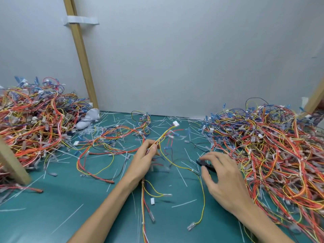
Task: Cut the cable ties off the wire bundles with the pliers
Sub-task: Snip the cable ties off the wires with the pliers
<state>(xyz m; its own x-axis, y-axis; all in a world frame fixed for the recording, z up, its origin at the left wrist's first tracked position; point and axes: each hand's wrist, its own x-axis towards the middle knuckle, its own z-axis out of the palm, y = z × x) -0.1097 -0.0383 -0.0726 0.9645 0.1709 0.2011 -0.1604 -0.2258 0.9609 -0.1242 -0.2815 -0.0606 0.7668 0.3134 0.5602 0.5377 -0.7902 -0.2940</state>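
My left hand (pixel 146 158) grips a thin wire bundle (pixel 164 135) of yellow, red and white wires above the green mat; the bundle ends in a white connector (pixel 175 123) at its far tip, and its other wires hang below my wrist. My right hand (pixel 222 174) hovers over the black pliers (pixel 206 165) lying on the mat, fingers spread and relaxed, fingertips close to the handles. Whether they touch the pliers is unclear. Cut white cable ties (pixel 184 203) lie scattered over the mat.
A large heap of wire bundles (pixel 33 120) fills the left side and another heap (pixel 273 149) the right. Loose harnesses (pixel 112 142) lie mid-mat. A white glove (pixel 88 119) rests by a wooden post (pixel 82 55). A second post (pixel 12 163) stands at near left.
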